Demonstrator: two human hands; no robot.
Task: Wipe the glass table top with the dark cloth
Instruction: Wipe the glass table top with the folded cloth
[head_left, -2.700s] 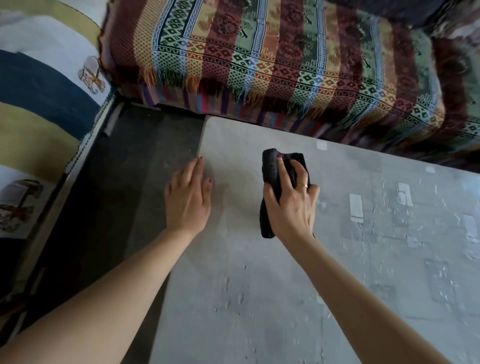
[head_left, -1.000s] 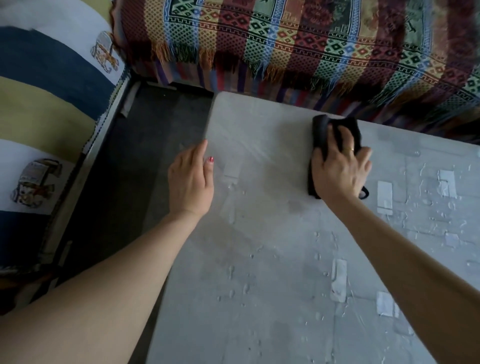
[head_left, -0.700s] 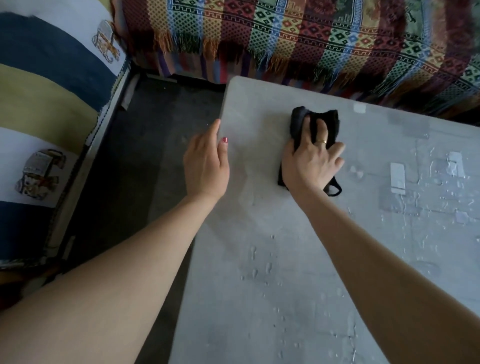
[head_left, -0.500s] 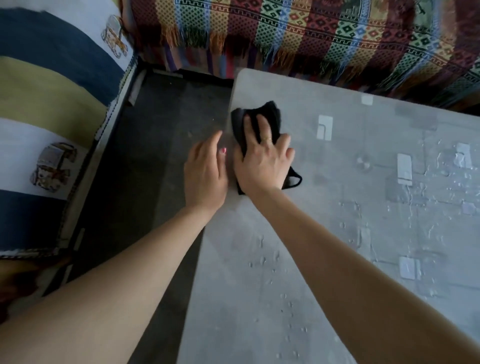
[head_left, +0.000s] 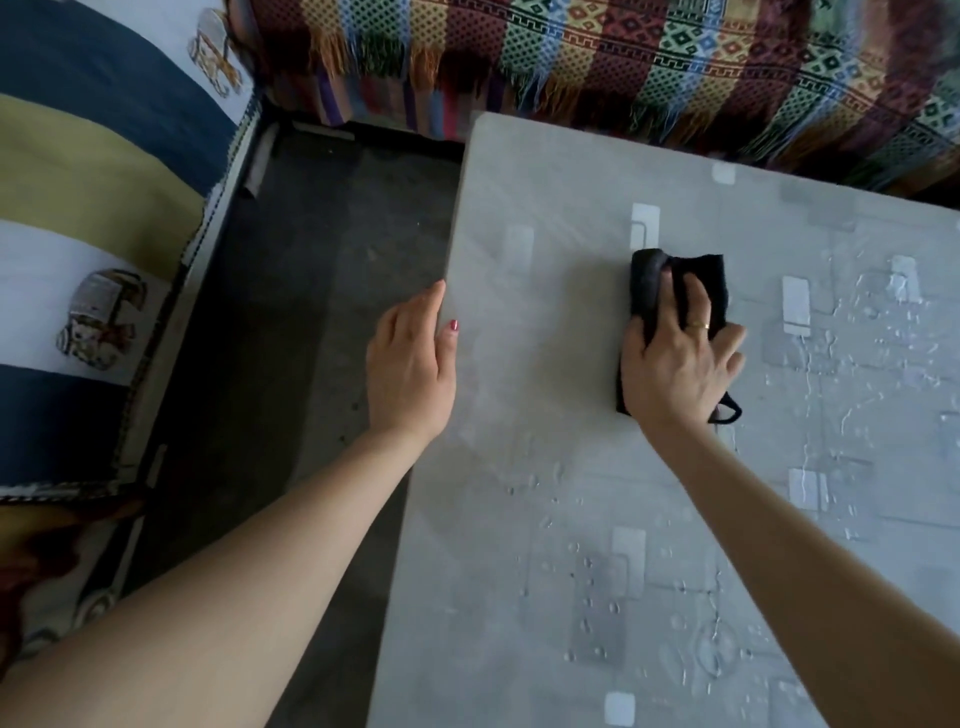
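The grey glass table top (head_left: 519, 519) fills the right and lower part of the view, with water droplets scattered over its right and near areas. My right hand (head_left: 678, 358) presses flat on the bunched dark cloth (head_left: 649, 283) in the table's far middle. The cloth shows past my fingertips and a loop of it pokes out near my wrist. My left hand (head_left: 410, 369) lies flat with fingers together on the table's left edge, holding nothing.
A striped, fringed woven blanket (head_left: 649, 62) drapes over seating just behind the table's far edge. A blue, yellow and white cushion or mattress (head_left: 88, 208) lies at the left. Dark floor (head_left: 311, 286) runs between it and the table.
My right hand has slid the cloth rightward from the table's left edge toward its middle. My left hand stays on the left edge.
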